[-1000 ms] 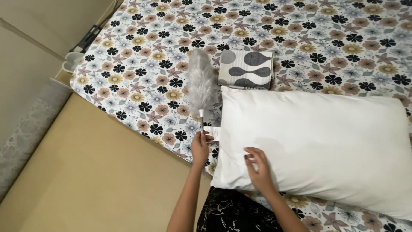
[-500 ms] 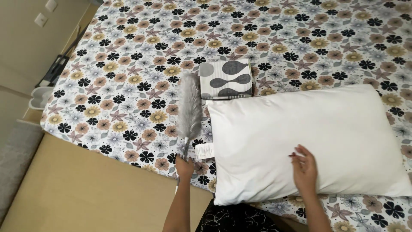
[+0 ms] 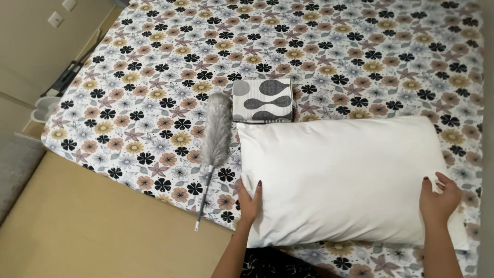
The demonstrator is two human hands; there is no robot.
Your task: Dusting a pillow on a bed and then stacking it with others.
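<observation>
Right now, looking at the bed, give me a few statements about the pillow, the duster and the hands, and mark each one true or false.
1. Both hands rest on the white pillow. True: left hand at its left edge, right hand near its right end.
2. The grey duster is held in the left hand. False: it lies free on the floral sheet.
3. The patterned folded cloth lies on top of the pillow. False: it lies beyond it on the sheet.
4. The pillow is white. True.
</observation>
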